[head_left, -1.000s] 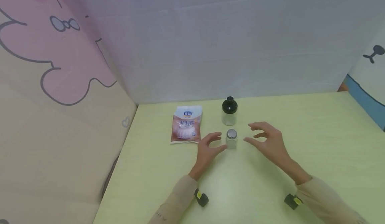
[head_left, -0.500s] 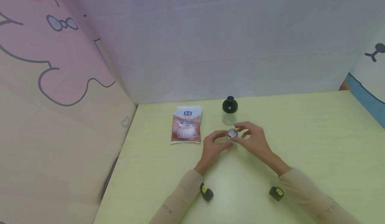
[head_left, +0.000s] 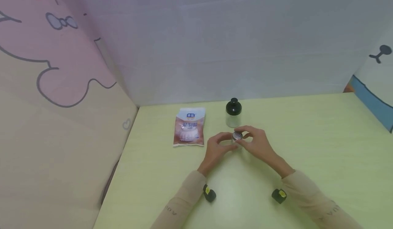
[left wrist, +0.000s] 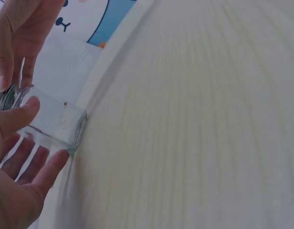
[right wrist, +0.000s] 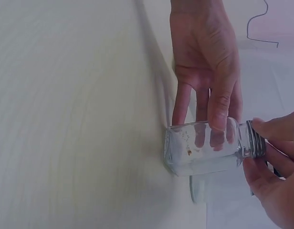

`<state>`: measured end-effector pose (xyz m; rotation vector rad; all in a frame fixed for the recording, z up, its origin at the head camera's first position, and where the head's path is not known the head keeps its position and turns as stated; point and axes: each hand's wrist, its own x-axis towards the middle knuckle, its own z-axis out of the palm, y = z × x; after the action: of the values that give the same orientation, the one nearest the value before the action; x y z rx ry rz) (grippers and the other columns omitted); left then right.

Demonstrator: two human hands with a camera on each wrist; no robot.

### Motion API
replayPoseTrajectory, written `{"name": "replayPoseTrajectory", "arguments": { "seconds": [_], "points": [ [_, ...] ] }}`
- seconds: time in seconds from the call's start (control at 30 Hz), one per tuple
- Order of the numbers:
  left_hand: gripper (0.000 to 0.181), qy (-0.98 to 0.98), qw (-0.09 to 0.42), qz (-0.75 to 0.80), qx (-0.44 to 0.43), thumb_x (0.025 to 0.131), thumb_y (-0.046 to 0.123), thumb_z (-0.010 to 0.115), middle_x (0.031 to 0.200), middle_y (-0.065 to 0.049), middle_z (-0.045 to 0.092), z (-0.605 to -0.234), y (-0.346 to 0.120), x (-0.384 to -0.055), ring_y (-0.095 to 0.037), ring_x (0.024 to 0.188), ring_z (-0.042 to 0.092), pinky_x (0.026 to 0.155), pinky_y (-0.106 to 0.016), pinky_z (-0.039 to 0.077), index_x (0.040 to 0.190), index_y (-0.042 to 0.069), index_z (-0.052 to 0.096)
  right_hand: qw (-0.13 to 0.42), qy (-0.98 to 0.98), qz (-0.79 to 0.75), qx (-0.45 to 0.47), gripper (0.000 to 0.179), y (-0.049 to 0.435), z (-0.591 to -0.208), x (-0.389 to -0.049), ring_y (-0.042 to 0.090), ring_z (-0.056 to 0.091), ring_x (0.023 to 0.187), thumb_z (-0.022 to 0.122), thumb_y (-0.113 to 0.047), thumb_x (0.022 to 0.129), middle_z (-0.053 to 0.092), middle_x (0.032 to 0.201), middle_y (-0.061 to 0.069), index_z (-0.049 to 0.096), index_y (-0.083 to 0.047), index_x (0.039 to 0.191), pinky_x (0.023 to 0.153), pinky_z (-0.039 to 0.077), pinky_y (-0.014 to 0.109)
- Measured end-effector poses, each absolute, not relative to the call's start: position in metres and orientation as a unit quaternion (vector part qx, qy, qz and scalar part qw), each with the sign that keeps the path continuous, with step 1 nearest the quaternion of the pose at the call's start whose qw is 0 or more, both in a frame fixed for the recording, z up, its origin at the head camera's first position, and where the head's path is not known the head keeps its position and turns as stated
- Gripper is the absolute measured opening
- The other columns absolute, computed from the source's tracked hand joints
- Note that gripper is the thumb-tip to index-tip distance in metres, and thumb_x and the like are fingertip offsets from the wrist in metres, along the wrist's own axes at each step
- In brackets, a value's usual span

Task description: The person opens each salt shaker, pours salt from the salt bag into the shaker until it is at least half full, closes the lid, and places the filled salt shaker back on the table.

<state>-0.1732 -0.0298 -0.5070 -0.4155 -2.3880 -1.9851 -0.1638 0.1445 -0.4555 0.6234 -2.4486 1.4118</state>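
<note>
A small clear glass shaker jar (right wrist: 199,150) stands upright on the table. It has a silver metal cap (head_left: 237,135) whose top shows small dots like holes. My left hand (head_left: 216,151) grips the glass body, thumb on the near side and fingers behind, as the left wrist view also shows around the jar (left wrist: 56,121). From the other side my right hand (head_left: 257,143) pinches the cap between thumb and fingers; in the right wrist view this hand (right wrist: 276,186) curls round the ridged metal rim. A few brownish specks show on the jar's glass.
Behind the jar stands a clear bottle with a black knobbed lid (head_left: 234,111). Left of it lies a white and reddish-brown packet (head_left: 189,128). The pale yellow table (head_left: 322,147) meets a white cloth wall (head_left: 233,51) at the back and a cartoon-printed cloth (head_left: 76,137) at left.
Both hands, apart from the jar a second ago, have come in to it. The left now holds the body and the right the cap, whose top looked smooth earlier and now shows dots.
</note>
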Motion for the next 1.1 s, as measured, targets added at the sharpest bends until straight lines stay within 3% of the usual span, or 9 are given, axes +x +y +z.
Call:
{"name": "replayPoseTrajectory", "arguments": {
  "seconds": [0.17, 0.47, 0.63, 0.83, 1.1],
  "points": [
    [0.039, -0.764, 0.007, -0.629, -0.143, 0.072, 0.018, 0.083, 0.103, 0.009, 0.069, -0.510, -0.034, -0.176, -0.007, 0.099, 0.063, 0.095, -0.032, 0.047, 0.108, 0.020, 0.069, 0.098, -0.837, 0.491, 0.221, 0.037, 0.145, -0.452, -0.164, 0.027, 0.062, 0.097, 0.073, 0.008, 0.075, 0.067, 0.106, 0.015, 0.064, 0.003, 0.110, 0.072, 0.057, 0.040],
    [0.037, -0.770, 0.008, -0.623, -0.135, 0.073, 0.017, 0.083, 0.102, 0.010, 0.069, -0.506, -0.037, -0.177, -0.007, 0.099, 0.062, 0.096, -0.031, 0.046, 0.107, 0.020, 0.069, 0.148, -0.844, 0.488, 0.167, 0.042, 0.134, -0.449, -0.164, 0.028, 0.056, 0.085, 0.083, -0.008, 0.069, 0.060, 0.093, 0.012, 0.063, -0.001, 0.106, 0.061, 0.053, 0.039],
    [0.036, -0.776, 0.005, -0.617, -0.130, 0.073, 0.019, 0.082, 0.103, 0.011, 0.068, -0.507, -0.036, -0.176, -0.007, 0.100, 0.061, 0.097, -0.032, 0.044, 0.107, 0.021, 0.068, 0.158, -0.852, 0.477, 0.146, 0.041, 0.128, -0.452, -0.165, 0.020, 0.054, 0.081, 0.085, -0.013, 0.068, 0.060, 0.090, 0.010, 0.063, -0.003, 0.101, 0.060, 0.051, 0.038],
    [0.037, -0.769, 0.010, -0.622, -0.146, 0.073, 0.023, 0.083, 0.102, 0.013, 0.068, -0.514, -0.035, -0.178, -0.005, 0.098, 0.062, 0.096, -0.030, 0.045, 0.106, 0.023, 0.068, 0.175, -0.836, 0.487, 0.180, 0.034, 0.129, -0.454, -0.165, 0.020, 0.058, 0.081, 0.082, -0.002, 0.069, 0.064, 0.090, 0.011, 0.063, 0.001, 0.098, 0.064, 0.054, 0.041],
    [0.038, -0.772, 0.008, -0.619, -0.146, 0.072, 0.022, 0.083, 0.101, 0.013, 0.067, -0.513, -0.031, -0.179, -0.005, 0.098, 0.061, 0.096, -0.030, 0.045, 0.108, 0.023, 0.068, 0.131, -0.824, 0.508, 0.214, 0.034, 0.140, -0.454, -0.166, 0.020, 0.063, 0.091, 0.067, 0.013, 0.071, 0.066, 0.096, 0.004, 0.063, -0.004, 0.100, 0.083, 0.052, 0.043]
  ]
}}
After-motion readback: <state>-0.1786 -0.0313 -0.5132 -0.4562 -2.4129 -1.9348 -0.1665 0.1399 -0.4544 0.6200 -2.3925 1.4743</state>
